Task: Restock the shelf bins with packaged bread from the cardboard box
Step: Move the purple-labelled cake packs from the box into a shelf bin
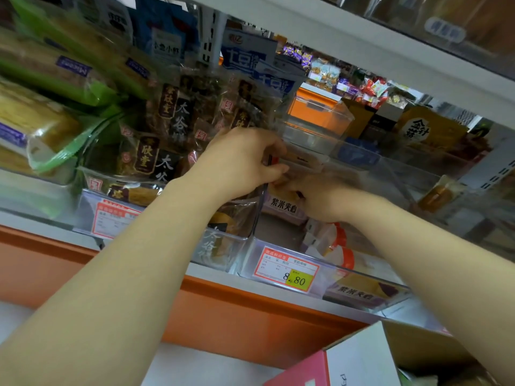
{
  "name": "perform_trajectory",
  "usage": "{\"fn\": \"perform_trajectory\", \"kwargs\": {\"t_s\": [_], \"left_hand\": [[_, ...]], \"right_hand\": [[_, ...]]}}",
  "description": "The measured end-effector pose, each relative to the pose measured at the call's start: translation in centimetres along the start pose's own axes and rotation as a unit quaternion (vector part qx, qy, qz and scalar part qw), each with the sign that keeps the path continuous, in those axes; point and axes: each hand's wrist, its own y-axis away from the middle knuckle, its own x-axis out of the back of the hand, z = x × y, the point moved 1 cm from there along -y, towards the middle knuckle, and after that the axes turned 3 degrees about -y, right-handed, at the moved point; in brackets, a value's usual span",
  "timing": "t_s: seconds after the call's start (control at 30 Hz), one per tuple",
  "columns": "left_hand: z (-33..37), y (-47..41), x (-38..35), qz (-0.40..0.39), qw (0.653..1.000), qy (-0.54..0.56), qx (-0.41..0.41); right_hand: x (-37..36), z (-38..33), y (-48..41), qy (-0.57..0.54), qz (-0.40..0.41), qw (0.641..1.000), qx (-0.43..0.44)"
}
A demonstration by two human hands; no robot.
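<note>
Both my hands reach into a clear plastic shelf bin (278, 254) that carries an 8.80 price tag. My left hand (245, 160) pinches the top of a packaged bread (284, 203) with a pale label and black characters. My right hand (323, 199) grips the same package from the right side, inside the bin. More of the same bread packages (359, 291) lie at the bin's front. The cardboard box (390, 358) stands open at the bottom right, below my right forearm.
A neighbouring clear bin (223, 246) on the left holds dark-labelled pastry packs (172, 126). Green-wrapped bread loaves (55, 87) fill the far left. An upper shelf edge (362, 43) hangs overhead. Yellow and dark boxes (420, 129) stand at the right back.
</note>
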Motion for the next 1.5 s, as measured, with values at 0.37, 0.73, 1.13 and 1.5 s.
{"fn": "perform_trajectory", "kwargs": {"t_s": [0.37, 0.73, 1.13, 1.5], "left_hand": [[3.1, 1.0, 0.7, -0.017, 0.994, -0.105, -0.001], [19.0, 7.9, -3.7, -0.073, 0.995, -0.002, -0.062], [30.2, 15.9, -10.9, -0.387, 0.915, 0.008, -0.118], [31.7, 17.5, -11.6, -0.445, 0.88, -0.02, -0.163]], "right_hand": [[2.2, -1.5, 6.7, -0.129, 0.111, 0.985, -0.014], [1.4, 2.2, 27.0, -0.049, 0.136, 0.984, -0.1], [-4.8, 6.4, 43.8, -0.123, 0.024, 0.968, -0.217], [-7.7, 7.5, 47.1, -0.171, -0.166, 0.956, -0.169]]}}
